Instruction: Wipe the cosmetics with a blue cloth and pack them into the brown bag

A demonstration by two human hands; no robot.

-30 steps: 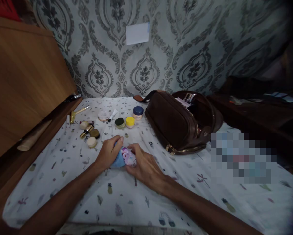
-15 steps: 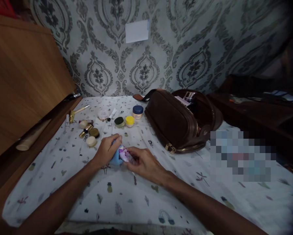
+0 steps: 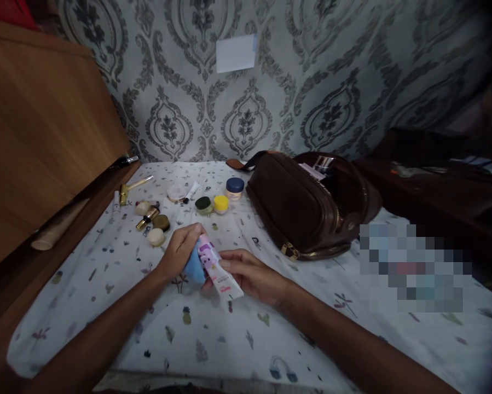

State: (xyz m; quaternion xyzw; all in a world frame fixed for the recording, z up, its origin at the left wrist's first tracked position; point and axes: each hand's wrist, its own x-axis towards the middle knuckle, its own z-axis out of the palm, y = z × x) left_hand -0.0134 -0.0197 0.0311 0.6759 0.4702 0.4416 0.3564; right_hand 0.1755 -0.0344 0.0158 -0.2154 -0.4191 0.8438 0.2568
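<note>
A white squeeze tube with pink and purple print [image 3: 220,273] lies between my hands, above the patterned sheet, its flat end toward me. My left hand [image 3: 179,249] is closed on a light blue cloth [image 3: 194,267] that is pressed around the tube's upper end. My right hand [image 3: 254,272] grips the tube from the right, thumb on top and some fingers hidden beneath. Beyond my hands stand a cream-coloured small jar [image 3: 156,237], a dark-lidded jar [image 3: 203,206] and a yellow-lidded jar [image 3: 221,204].
An open brown toiletry bag [image 3: 293,205] stands at the right, with items inside. A blue-lidded jar [image 3: 235,187], a round compact [image 3: 175,193] and several small cosmetics lie at the back left. A wooden cabinet [image 3: 44,120] borders the left. A pixelated patch covers the right.
The tube, mostly covered by my fingers and the cloth before, now shows along most of its length. My right hand has opened out slightly around it and shifted a little right.
</note>
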